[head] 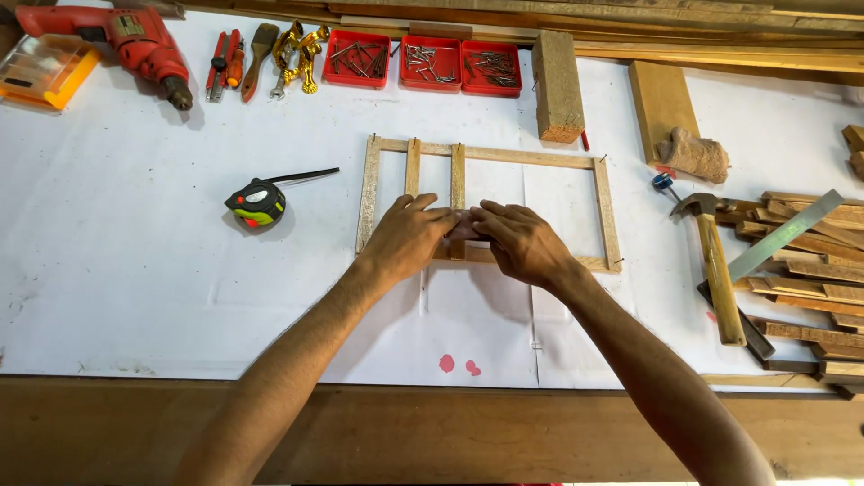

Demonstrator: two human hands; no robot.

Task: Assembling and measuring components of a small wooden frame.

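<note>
Wooden frame (487,203): lower rail part hidden by both hands, grip unclear.

This is a woodworking workshop. A counter (135,288) covered in white sheeting carries hand and power tools: a red electric drill (126,40), a tape measure (256,203), a wooden-handled hammer (715,265) and a metal square (783,236). Three red trays (421,63) hold nails and screws. Planks (630,22) line the far edge, a stack of cut wooden strips (814,270) sits at the right, and a slatted wooden frame (607,211) lies in the middle.
</note>
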